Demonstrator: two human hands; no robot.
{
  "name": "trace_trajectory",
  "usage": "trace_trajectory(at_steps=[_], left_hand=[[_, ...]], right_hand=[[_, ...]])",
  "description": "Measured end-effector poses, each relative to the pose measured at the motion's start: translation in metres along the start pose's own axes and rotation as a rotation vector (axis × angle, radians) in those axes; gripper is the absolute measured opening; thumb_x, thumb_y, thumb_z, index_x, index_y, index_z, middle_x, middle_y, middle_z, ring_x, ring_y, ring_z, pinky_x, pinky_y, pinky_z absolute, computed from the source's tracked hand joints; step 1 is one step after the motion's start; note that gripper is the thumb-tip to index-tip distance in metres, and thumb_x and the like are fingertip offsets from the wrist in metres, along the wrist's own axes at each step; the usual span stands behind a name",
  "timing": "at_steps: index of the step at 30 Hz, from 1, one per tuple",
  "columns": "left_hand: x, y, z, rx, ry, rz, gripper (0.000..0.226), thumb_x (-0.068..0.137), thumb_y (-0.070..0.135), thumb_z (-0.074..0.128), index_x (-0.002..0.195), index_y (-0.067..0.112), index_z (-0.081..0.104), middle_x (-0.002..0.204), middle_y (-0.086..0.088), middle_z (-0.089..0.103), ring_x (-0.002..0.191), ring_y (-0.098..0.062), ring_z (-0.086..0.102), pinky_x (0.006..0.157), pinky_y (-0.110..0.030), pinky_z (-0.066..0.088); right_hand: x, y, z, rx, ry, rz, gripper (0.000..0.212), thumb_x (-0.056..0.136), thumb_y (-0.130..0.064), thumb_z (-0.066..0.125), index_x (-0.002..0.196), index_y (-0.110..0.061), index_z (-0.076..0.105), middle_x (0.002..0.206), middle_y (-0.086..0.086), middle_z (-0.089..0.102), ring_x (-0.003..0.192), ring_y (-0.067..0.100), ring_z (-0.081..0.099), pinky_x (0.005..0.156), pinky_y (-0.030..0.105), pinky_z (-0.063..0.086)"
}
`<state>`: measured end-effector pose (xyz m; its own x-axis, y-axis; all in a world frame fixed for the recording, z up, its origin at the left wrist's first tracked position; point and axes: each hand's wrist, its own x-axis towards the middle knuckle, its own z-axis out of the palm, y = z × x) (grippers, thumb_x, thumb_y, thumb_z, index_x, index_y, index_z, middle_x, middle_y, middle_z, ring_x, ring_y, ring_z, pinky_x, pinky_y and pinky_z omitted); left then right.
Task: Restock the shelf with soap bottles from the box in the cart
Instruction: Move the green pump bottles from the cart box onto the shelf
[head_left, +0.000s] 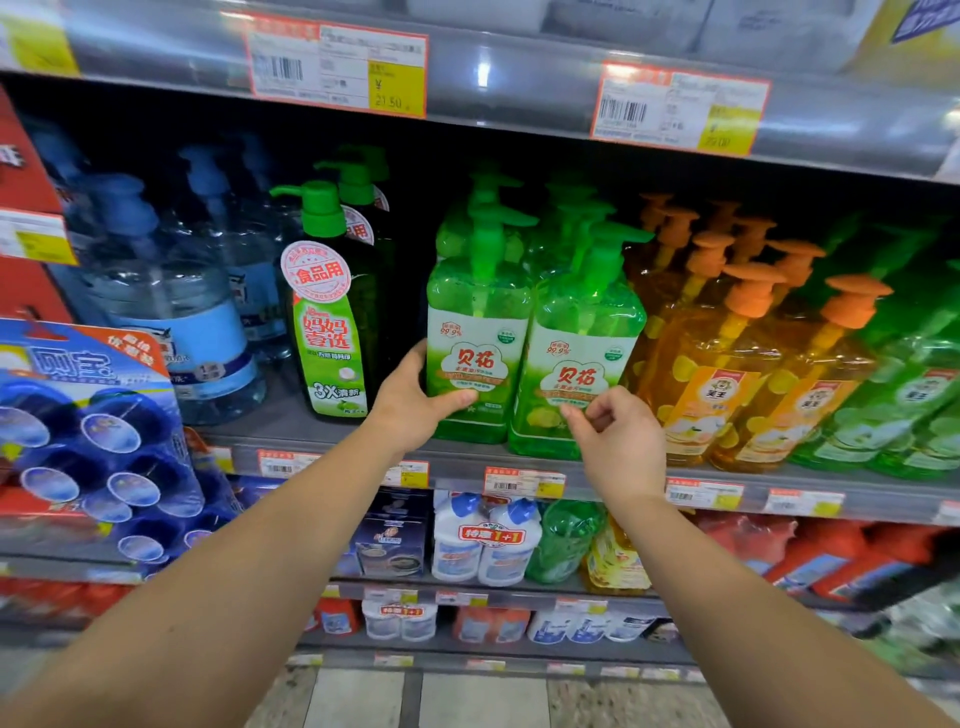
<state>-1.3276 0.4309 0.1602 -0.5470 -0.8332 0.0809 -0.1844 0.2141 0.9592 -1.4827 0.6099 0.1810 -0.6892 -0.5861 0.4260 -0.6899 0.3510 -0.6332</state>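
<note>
- The left hand (410, 400) grips the lower left side of a light green soap bottle (475, 332) standing on the shelf (332, 441) — the thumb lies across the front of the label and the fingers wrap round the left edge, out of sight.
- That bottle stands upright at the front of its row, its green pump top pointing right.
- A second light green bottle (582, 358) stands touching it on the right, also upright and slightly nearer the shelf edge.
- The right hand (615, 434) hovers just in front of the second bottle's lower label, fingers loosely curled with thumb and forefinger close together; it holds nothing, and whether a fingertip touches the label I cannot tell.
- More green pump bottles of the same kind stand in rows behind the two front ones.
- To the left, with a gap between, stands a dark green bottle (332, 312) with a round red-and-white tag at its neck; further left are clear blue-labelled bottles (171, 312).
- To the right stand orange pump bottles (722, 364), just beside the second green bottle, then more green ones (904, 395) at the frame edge.
- A blue pack of round toilet blocks (88, 441) hangs at the far left.
- Price tags (522, 483) run along the shelf's front edge — larger ones (337, 65) on the shelf above.
- Lower shelves hold white twin-pack bottles (485, 540) and other goods.
</note>
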Motion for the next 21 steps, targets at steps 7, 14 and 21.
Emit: trace_trajectory(at_steps=[7,14,21], left_hand=[[-0.013,0.005,-0.004,0.045,-0.006,0.002,0.077,0.075,0.026,0.081,0.141,0.025,0.040,0.119,0.010,0.062,0.111,-0.012,0.056,0.100,-0.033,0.044],[-0.020,0.009,-0.006,0.021,-0.015,-0.012,0.094,0.068,0.036,0.085,0.145,0.028,0.031,0.132,0.009,0.056,0.118,-0.008,0.050,0.103,-0.033,0.040],[-0.006,0.059,-0.031,-0.108,0.045,0.103,0.129,0.042,0.062,0.086,0.150,0.030,0.023,0.150,0.004,0.040,0.135,-0.012,0.039,0.110,-0.043,0.038]], right_hand=[[0.000,-0.004,-0.003,0.176,0.063,0.182,0.043,0.072,-0.034,0.081,0.089,-0.018,0.046,0.080,-0.001,0.050,0.069,0.019,0.052,0.056,0.029,0.045],[-0.006,0.003,0.006,0.236,-0.094,0.224,0.075,0.075,-0.035,0.079,0.137,-0.018,0.040,0.123,-0.002,0.062,0.112,0.016,0.060,0.087,0.025,0.047],[-0.005,-0.018,-0.003,0.157,0.205,0.142,0.071,0.070,-0.041,0.081,0.125,-0.012,0.047,0.114,0.000,0.049,0.110,0.019,0.049,0.091,0.038,0.048]])
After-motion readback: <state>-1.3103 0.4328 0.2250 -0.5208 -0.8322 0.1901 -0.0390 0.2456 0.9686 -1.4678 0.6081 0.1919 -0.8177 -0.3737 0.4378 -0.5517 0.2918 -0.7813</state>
